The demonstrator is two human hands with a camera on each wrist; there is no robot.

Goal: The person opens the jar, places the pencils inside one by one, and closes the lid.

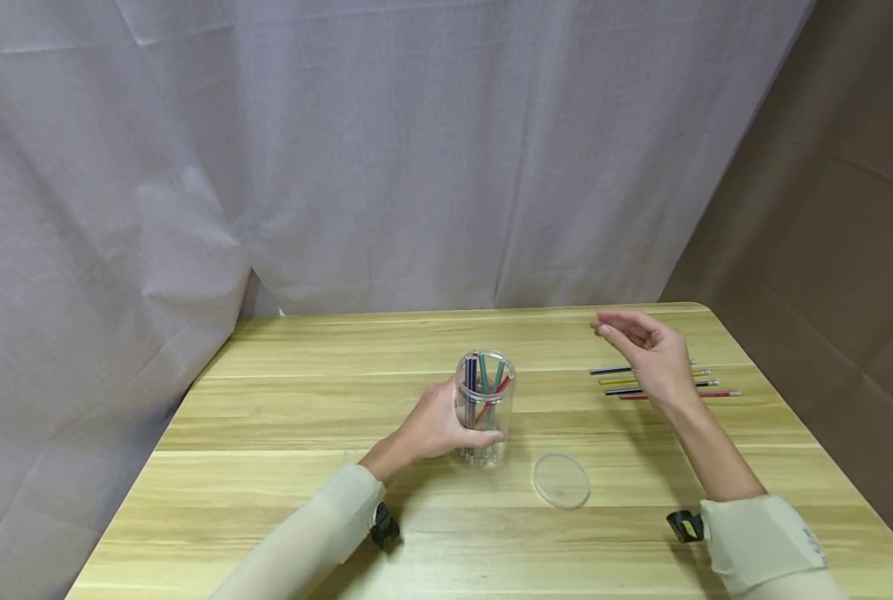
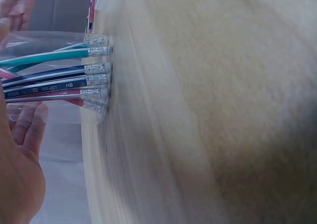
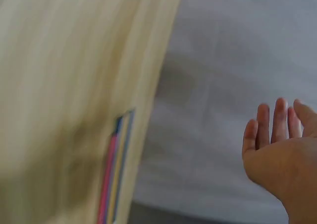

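Observation:
My left hand [image 1: 437, 421] grips a clear plastic jar [image 1: 508, 417] from its left side, thumb across the front. Dark blue, green and red pencils stand in the jar, and in the left wrist view the pencils [image 2: 74, 85] have their eraser ends down at its base. Over the right part of the table my right hand [image 1: 652, 357] is raised, fingers loosely bent and holding nothing. Beneath and beside it lie several loose pencils [image 1: 719, 394] in blue, yellow and red, roughly parallel; the hand hides their middles in the head view.
A clear round lid [image 1: 561, 481] lies flat on the wooden table [image 1: 266, 500], to the right of the jar and nearer to me. A grey curtain [image 1: 386, 167] hangs behind the table's back edge, and a brown one [image 1: 836, 208] along the right.

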